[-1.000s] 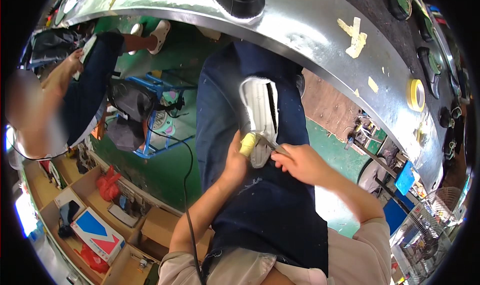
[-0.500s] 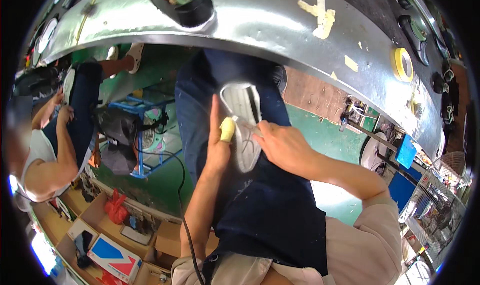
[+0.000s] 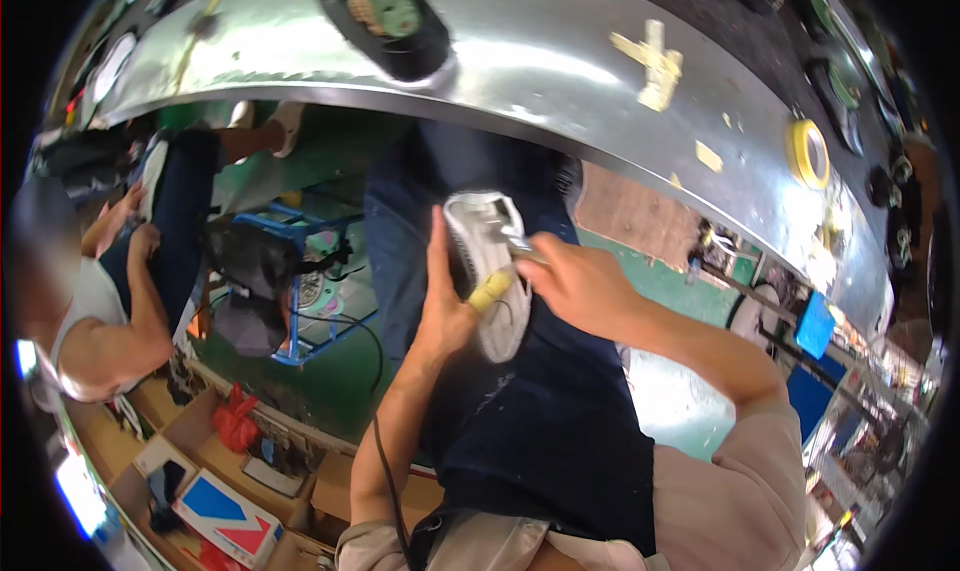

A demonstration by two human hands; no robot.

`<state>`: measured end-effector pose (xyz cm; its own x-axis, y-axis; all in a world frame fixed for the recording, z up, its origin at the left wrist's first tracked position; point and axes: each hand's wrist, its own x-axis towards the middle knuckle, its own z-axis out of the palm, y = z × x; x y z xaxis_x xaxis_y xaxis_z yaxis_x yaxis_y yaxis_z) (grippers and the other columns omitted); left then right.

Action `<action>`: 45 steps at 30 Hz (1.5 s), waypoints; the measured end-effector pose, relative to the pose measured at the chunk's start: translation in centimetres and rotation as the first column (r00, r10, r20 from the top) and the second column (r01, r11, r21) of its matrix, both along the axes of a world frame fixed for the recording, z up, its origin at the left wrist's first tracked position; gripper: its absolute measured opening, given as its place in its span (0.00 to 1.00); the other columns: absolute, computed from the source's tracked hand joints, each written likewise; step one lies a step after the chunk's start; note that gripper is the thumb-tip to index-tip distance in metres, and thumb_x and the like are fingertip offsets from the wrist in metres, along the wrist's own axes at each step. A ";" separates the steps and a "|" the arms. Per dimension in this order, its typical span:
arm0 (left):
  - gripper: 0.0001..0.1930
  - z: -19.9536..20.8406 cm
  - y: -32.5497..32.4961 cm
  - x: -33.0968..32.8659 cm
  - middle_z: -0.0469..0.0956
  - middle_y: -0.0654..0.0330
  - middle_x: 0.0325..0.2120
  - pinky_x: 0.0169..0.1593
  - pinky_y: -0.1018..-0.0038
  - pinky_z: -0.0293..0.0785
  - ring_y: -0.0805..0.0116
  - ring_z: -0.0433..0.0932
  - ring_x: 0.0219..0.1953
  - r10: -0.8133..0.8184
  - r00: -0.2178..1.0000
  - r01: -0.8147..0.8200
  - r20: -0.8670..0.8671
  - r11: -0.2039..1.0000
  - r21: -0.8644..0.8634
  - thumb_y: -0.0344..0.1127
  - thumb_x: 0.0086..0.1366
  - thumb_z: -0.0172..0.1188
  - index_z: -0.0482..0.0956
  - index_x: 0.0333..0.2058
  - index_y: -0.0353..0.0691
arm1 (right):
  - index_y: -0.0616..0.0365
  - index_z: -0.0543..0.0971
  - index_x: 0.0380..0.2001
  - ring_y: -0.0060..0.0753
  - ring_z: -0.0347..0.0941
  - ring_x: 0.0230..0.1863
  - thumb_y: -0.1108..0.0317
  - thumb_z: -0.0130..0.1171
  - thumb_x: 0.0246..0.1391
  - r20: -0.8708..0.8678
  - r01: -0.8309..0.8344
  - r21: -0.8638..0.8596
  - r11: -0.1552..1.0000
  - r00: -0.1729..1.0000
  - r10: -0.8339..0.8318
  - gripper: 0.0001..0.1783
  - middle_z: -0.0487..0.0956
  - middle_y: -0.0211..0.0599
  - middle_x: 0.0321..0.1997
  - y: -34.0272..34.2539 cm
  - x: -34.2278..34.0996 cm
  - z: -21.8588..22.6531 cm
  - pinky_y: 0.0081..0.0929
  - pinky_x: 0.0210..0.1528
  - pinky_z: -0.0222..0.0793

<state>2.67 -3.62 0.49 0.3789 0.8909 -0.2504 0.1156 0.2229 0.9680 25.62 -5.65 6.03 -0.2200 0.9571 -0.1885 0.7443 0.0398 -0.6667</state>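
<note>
A pale shoe [image 3: 495, 331], dark along one side, lies over my lap on dark blue trousers. My left hand [image 3: 445, 311] grips it, fingers along its left side and the yellow-wrapped thumb pressed across the top. At the shoe's right edge, my right hand [image 3: 570, 283] is closed round a small tool with a shiny metal end [image 3: 517, 244]. That end touches or hovers just over the shoe's upper part; its exact kind is blurred. Above my knees, a black shoe part with a green inside [image 3: 385, 16] rests on the metal bench.
The metal bench [image 3: 560, 66] curves across the front, carrying a yellow tape roll [image 3: 808, 155] and tape scraps [image 3: 655, 66]. Leftward, a seated person [image 3: 120, 311] handles a shoe beside a blue-framed stool [image 3: 300, 341]. Divided wooden trays [image 3: 190, 426] stand lower left; a cable [image 3: 378, 371] hangs by my left arm.
My left thumb has moved down and across the shoe. In my right hand the tool's shiny end now shows against the shoe. The whole view has shifted slightly.
</note>
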 end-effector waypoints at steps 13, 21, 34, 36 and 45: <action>0.23 1.2 2.6 -1.3 0.71 0.53 0.72 0.76 0.64 0.62 0.58 0.68 0.73 0.196 0.961 -0.160 0.194 0.969 -0.186 0.30 0.82 0.46 0.71 0.72 0.35 | 0.62 0.82 0.43 0.21 0.76 0.27 0.52 0.60 0.73 -0.526 -0.002 -0.702 0.713 0.676 -0.516 0.20 0.82 0.34 0.32 -0.5 4.5 1.8 0.21 0.30 0.64; 0.29 2.9 -6.1 -2.1 0.62 0.53 0.77 0.70 0.57 0.72 0.55 0.68 0.74 0.531 0.844 -0.287 0.076 0.566 -0.773 0.53 0.86 0.42 0.62 0.76 0.43 | 0.60 0.80 0.64 0.20 0.74 0.35 0.58 0.58 0.75 -0.472 -0.116 -0.755 0.646 0.779 -0.412 0.23 0.83 0.30 0.43 -2.4 5.6 1.3 0.25 0.42 0.75; 0.41 -1.2 0.1 2.5 0.82 0.54 0.61 0.66 0.62 0.77 0.61 0.82 0.60 0.545 0.790 -0.272 0.281 0.722 -0.636 0.70 0.80 0.43 0.75 0.69 0.37 | 0.58 0.74 0.65 0.26 0.82 0.42 0.59 0.49 0.81 -0.596 -0.369 -0.729 0.576 0.756 -0.270 0.19 0.85 0.31 0.47 -1.0 3.8 2.7 0.29 0.46 0.78; 0.41 -1.5 -0.1 1.9 0.83 0.55 0.60 0.66 0.62 0.77 0.61 0.83 0.59 0.516 0.806 -0.212 0.289 0.709 -0.672 0.70 0.81 0.41 0.76 0.68 0.37 | 0.59 0.74 0.63 0.29 0.83 0.42 0.59 0.50 0.81 -0.600 -0.348 -0.670 0.656 0.773 -0.203 0.18 0.85 0.32 0.46 -0.6 3.0 2.4 0.31 0.45 0.78; 0.32 -1.7 -0.4 2.3 0.74 0.54 0.69 0.73 0.64 0.68 0.61 0.74 0.68 0.476 0.844 -0.276 0.249 0.782 -0.559 0.55 0.87 0.39 0.60 0.79 0.41 | 0.61 0.74 0.59 0.31 0.84 0.41 0.62 0.50 0.80 -0.461 -0.254 -0.634 0.730 0.883 -0.093 0.16 0.87 0.37 0.46 1.9 1.3 7.0 0.33 0.41 0.79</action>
<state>4.97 -3.99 -1.25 0.1892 0.7760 -0.6016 -0.4096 0.6192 0.6699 26.89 -3.73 13.00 -0.5121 0.5919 -0.6224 0.3833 -0.4910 -0.7823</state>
